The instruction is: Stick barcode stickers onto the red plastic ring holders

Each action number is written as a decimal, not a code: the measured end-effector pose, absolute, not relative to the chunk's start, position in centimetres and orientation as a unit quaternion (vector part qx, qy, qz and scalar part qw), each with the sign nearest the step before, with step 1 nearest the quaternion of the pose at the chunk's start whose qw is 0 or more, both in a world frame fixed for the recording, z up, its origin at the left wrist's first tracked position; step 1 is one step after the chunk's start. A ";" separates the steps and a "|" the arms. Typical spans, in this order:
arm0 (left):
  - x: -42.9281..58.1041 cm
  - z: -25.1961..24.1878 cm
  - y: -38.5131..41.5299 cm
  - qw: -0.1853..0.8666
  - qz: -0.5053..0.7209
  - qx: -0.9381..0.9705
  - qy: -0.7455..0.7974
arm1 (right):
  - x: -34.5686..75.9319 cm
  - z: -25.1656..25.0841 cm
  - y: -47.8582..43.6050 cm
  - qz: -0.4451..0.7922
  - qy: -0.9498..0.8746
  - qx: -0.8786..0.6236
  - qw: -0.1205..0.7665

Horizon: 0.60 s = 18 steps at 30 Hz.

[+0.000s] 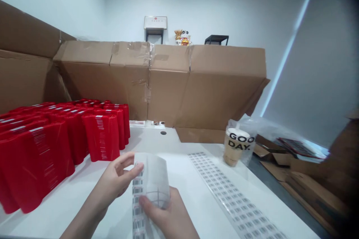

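Note:
My right hand (172, 213) is wrapped round a white, rounded pack (157, 173) with a thin dark line near its lower end. The thumb lies along a strip of barcode labels (138, 213), which runs down the pack's left side and hangs below it to the bottom edge. My left hand (120, 175) pinches the upper left edge of the strip and pack, thumb in front and fingers behind. Whether a label is coming loose under that thumb, I cannot tell. Further left stand several red packs (102, 136) in clear wrap, with small white labels on their tops.
A long sheet of barcode labels (224, 190) lies on the white table (117, 224) at right. Beyond it is a GOOD DAY cup (234, 149) in a clear bag. Cardboard walls (168, 93) close off the back and left. Flattened boxes (305, 183) lie beyond the right edge.

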<state>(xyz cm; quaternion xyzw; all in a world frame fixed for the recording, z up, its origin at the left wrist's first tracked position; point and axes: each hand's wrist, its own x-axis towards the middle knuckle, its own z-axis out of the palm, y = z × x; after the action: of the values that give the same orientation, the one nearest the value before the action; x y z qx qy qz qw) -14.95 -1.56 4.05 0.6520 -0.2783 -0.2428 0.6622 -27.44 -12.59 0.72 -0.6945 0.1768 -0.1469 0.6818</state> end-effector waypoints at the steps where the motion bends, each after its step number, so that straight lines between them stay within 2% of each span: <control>1: -14.8 3.7 -1.5 0.652 -0.241 0.661 -0.282 | -27.4 0.6 -12.4 -0.151 0.166 -0.695 0.683; 7: -12.9 0.9 -1.8 0.652 -0.239 0.676 -0.246 | -27.4 -1.0 -12.2 -0.172 0.065 -0.655 0.733; 13: -10.8 -2.1 -4.2 0.716 -0.251 0.620 -0.201 | -29.4 -3.4 -14.3 -0.149 0.141 -0.698 0.687; 18: -10.8 -4.6 -6.3 0.683 -0.279 0.642 -0.208 | -30.9 -6.6 -17.2 -0.159 0.181 -0.735 0.634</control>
<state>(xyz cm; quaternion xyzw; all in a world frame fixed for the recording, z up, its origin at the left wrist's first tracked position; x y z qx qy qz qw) -10.81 -6.26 -4.58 0.6421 -0.2084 -0.2787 0.6831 -30.88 -17.21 -6.58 -0.7354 0.1806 -0.1586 0.6336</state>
